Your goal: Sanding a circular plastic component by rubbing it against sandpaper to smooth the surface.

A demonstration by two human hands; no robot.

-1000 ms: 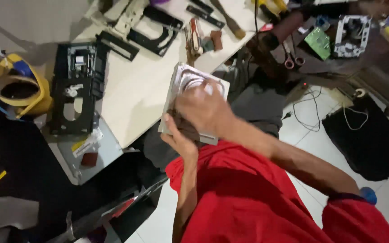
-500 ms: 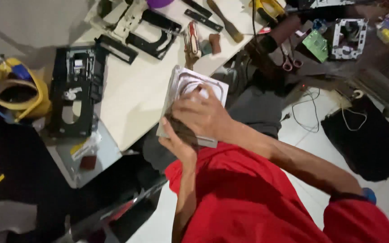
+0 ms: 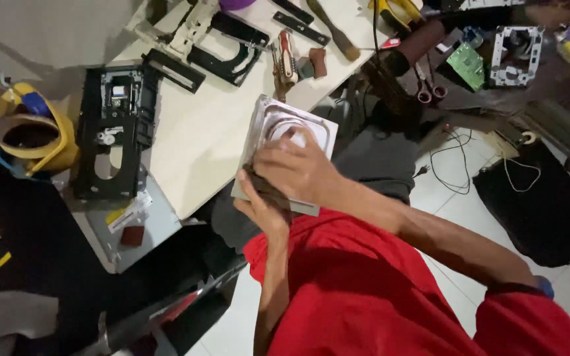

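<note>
Right hand (image 3: 298, 173) presses flat on a grey metal cover plate (image 3: 278, 132); left hand (image 3: 258, 201) grips its lower edge. White-and-yellow label (image 3: 125, 214) lies by the counter (image 3: 199, 132).

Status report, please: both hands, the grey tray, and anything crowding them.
Left hand grips grey disc tray from beneath. Right hand pressed on its top face. Pliers and black drive chassis on table, apart from tray.

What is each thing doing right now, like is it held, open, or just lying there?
Metal plate: held up, tilted, by both hands.
Right hand: pressed on the plate's face.
Left hand: gripping the plate's lower edge.
Black drive: opened up, flat on the table.
Black frame: lying loose on the table.
Scissors: lying closed.
Green board: lying loose, bare.
</note>
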